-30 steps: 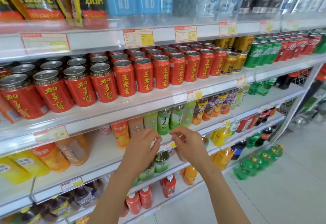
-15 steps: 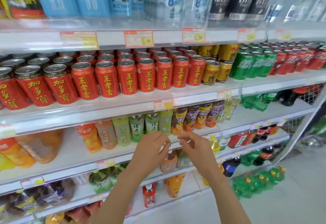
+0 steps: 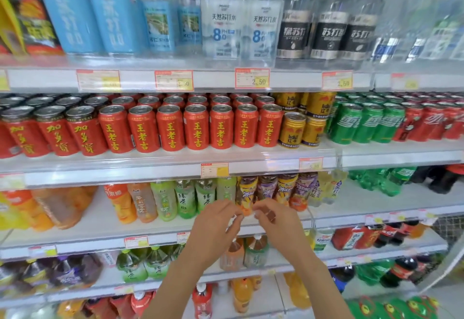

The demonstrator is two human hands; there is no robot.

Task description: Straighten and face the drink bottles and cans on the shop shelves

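My left hand [image 3: 216,228] and my right hand [image 3: 276,223] hover side by side before the third shelf, fingers curled, fingertips almost meeting. Neither visibly holds anything. Just behind them stand green tea bottles [image 3: 185,200] and yellow and purple iced tea bottles [image 3: 266,190], upright with labels forward; my hands hide the bottom of one iced tea bottle. One shelf up, red herbal tea cans [image 3: 195,130] stand in even rows, labels forward.
Gold cans [image 3: 292,130], green cans [image 3: 364,125] and red cola cans [image 3: 426,125] continue that shelf to the right. Water and soda-water bottles [image 3: 221,17] fill the top shelf. Larger bottles [image 3: 253,253] stand below my hands. Orange bottles [image 3: 62,208] lie at the left.
The view has swung up and to the right, bringing the top water shelf into sight. My hands stay close together and have risen to the front of the tea bottle shelf.
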